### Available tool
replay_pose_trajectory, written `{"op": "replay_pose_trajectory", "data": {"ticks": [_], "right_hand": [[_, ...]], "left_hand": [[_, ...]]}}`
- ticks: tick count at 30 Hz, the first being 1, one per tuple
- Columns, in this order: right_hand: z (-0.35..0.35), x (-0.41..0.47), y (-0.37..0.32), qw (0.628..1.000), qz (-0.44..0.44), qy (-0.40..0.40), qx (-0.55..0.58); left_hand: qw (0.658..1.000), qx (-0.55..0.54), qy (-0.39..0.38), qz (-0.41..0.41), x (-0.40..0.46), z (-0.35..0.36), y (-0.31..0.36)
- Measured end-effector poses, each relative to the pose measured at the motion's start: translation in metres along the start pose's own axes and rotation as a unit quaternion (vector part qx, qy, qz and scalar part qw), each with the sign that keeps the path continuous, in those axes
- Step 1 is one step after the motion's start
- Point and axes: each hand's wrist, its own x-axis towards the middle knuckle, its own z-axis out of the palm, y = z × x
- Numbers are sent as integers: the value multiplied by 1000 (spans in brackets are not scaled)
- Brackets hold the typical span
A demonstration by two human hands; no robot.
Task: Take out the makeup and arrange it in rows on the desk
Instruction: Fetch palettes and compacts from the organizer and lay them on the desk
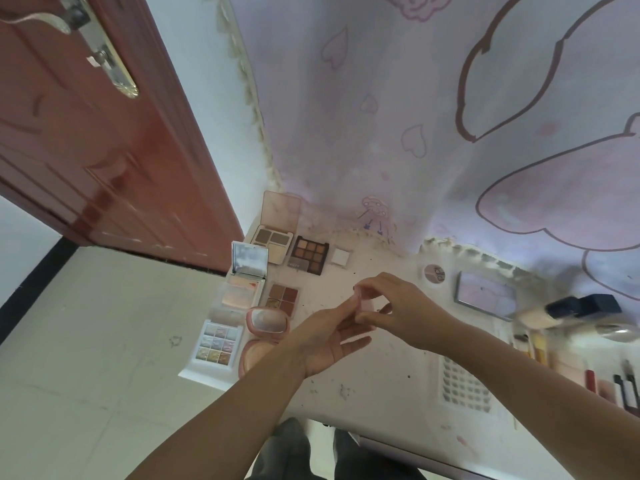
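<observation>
Here, fingers [360,318] of both hands pinch a small pink compact [363,304] between them.

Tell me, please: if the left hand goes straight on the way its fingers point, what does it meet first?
The left hand points up and right, so it likely meets first the small pink item held with the right hand. Depth is unclear.

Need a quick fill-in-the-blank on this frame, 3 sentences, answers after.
1. Both hands hold a small pink item above the ____.
2. The dark palette holds ____ pans of brown shades.
3. The round pink compact beside the left hand lies with its lid ____.
Answers: desk; nine; open
</observation>
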Motion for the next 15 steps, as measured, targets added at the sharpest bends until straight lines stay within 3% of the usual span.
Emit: {"op": "replay_pose_trajectory", "data": {"ticks": [4, 7, 11, 15], "right_hand": [[-7, 5, 1, 998, 44, 40, -10], [-15, 4, 0, 998, 55, 6, -38], [-28, -1, -2, 990, 42, -82, -110], [-31, -10, -4, 995, -32, -77, -62]], "left_hand": [[998, 2, -47, 47, -2, 5, 2], [996, 14, -69, 57, -3, 11, 5], [998, -33, -50, 6, -2, 12, 6], [997, -54, -51, -33, 0, 11, 5]]}}
